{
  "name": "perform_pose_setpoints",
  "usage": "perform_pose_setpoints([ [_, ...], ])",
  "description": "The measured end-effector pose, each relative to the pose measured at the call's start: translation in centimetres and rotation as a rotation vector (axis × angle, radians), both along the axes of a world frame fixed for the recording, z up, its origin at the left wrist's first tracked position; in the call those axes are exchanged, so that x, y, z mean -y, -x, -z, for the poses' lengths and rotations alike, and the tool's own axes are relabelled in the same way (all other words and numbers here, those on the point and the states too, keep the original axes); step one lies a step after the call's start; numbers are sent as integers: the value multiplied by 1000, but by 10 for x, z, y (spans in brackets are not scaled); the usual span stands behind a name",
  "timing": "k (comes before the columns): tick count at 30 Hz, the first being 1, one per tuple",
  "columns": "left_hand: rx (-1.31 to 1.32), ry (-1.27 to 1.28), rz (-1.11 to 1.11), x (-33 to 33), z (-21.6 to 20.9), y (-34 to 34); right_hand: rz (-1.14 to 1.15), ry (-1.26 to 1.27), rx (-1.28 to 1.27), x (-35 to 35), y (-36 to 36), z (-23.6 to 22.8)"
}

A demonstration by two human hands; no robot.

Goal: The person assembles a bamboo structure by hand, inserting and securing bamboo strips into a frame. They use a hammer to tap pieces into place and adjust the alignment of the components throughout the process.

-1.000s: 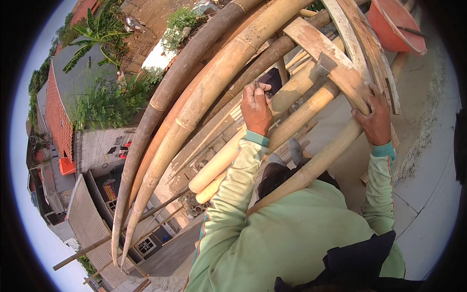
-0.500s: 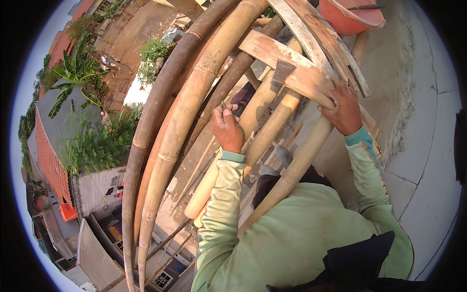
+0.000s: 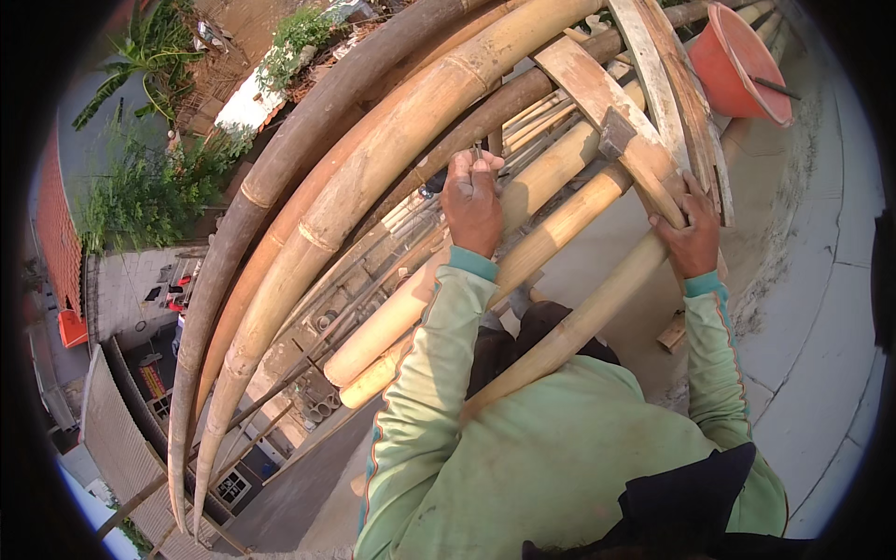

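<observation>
The step in hand looks like a pause with tool and small part both ready: the right hand (image 3: 689, 231), right of centre in the frame, is wrapped around the wooden handle of a dark-headed hammer (image 3: 649, 182), whose head lies over the flat, worn wooden board (image 3: 583, 75) at upper right; whether they touch I cannot tell. The left hand (image 3: 473, 207), near the centre, has its fingertips together, pinching a thin, dark, nail-like piece (image 3: 478, 151), mostly hidden, above the long pale-yellow bamboo pole (image 3: 553, 175). In my judgement, the next move calls for a firm hold on the handle and a steady pinch, with fingertips clear of the head. Against half a second ago, the view has shifted: the round red plastic bucket (image 3: 733, 65) at upper right shows more fully, the left hand sits higher in the frame and the right lower, while both grips look unchanged.
</observation>
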State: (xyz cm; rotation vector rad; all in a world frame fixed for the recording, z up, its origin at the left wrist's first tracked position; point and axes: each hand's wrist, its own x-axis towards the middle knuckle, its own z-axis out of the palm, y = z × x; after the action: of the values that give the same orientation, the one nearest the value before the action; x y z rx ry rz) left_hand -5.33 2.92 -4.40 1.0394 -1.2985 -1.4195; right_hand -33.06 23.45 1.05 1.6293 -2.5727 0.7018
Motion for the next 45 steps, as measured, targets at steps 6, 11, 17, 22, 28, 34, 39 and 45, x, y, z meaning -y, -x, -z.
perform_pose_setpoints([
  [6,81,76,-48,-1,4,4,-32,26,86,0,4,2],
  [11,69,-47,-46,1,-11,1,-11,38,105,2,7,7],
  [17,103,30,-82,2,-2,2,0,58,123,3,2,7],
  [22,119,54,-96,0,4,6,11,52,106,5,0,6],
  [28,127,14,-70,-1,-7,4,24,2,64,11,1,1],
  [34,-212,-156,-74,5,0,-1,12,18,61,13,-1,-6],
  [39,-435,-337,39,10,-5,-20,25,13,33,10,-3,-8],
  [45,-465,-305,-38,13,0,-19,24,128,143,11,-1,-9],
])
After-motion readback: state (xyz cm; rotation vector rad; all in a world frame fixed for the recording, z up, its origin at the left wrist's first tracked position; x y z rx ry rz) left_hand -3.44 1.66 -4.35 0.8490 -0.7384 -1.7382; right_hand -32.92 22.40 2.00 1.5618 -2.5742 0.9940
